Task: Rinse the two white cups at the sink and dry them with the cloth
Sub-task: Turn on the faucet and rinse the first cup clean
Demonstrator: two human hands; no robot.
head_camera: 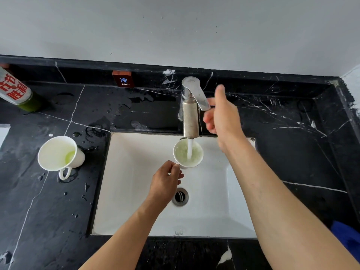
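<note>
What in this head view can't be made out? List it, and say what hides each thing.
- Handle of the cup under the tap: covered by the left hand.
- Blue cloth: cut off by the right edge.
- Bottle: top cut off by the left edge.
- Right hand by the tap lever: motion-blurred, so contact is unclear.
- Residue in the cup on the counter: too faint to identify.

left hand (167, 180) holding cup (188, 153) under running tap (191, 106)

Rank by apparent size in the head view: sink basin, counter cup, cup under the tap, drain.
1. Sink basin
2. Counter cup
3. Cup under the tap, possibly the same model, just farther away
4. Drain
</note>
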